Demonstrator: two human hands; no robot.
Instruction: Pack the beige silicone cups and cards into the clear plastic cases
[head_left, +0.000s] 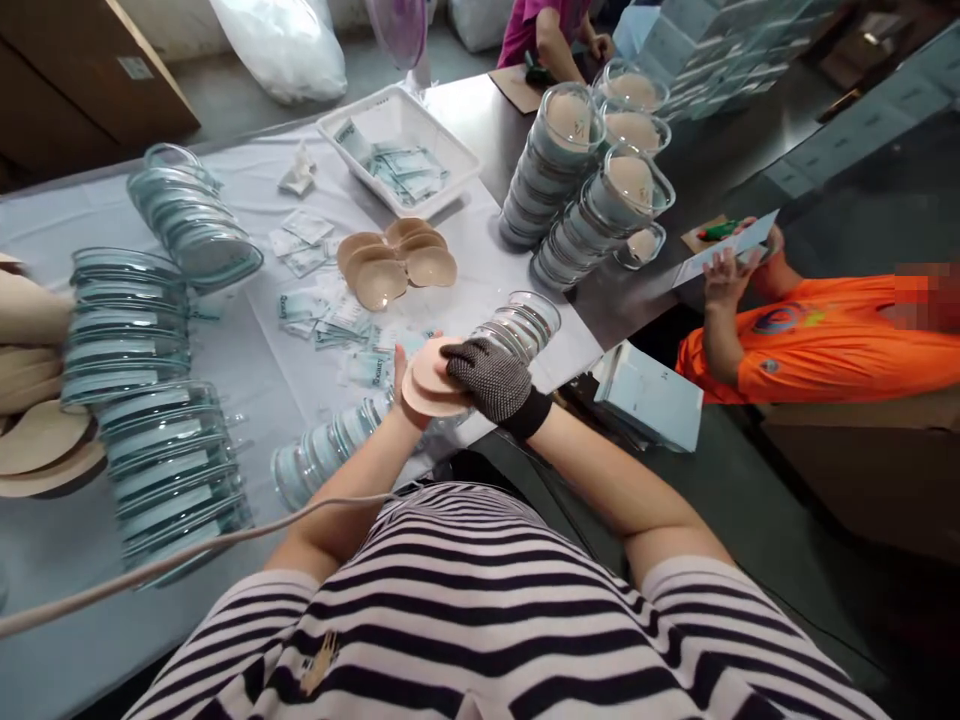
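The right hand (491, 380) wears a dark knitted glove with a rough, dotted weave; the beige pads (429, 385) it presses look smooth, matt and soft. The clear plastic cases (161, 400) shine glossily on white cloth (247, 360). The tray (397, 120) is white plastic.
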